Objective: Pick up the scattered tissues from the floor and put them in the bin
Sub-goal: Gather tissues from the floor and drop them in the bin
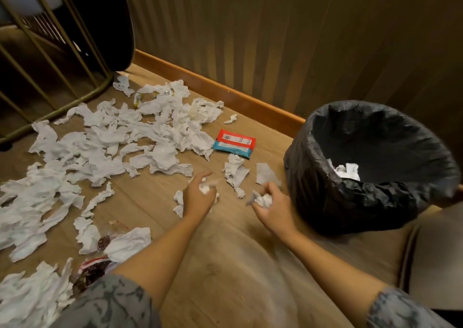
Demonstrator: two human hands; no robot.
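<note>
Tissues [100, 147] lie scattered over the wooden floor [150, 197] from the chair frame [50, 82] toward the lined bin [370, 167], where a few white pieces already sit at the bottom; a red-and-blue wipes packet [234, 143] lies between heap and bin. Left hand [199, 197] has its grip curled round a small wad [205, 189], right hand [271, 208] clamped on another crumpled wad [263, 199] just beside the bin wall. Gathering step, early by my reckoning: next move calls for lifting both wads over the rim and letting go, then working back through the heap.
</note>
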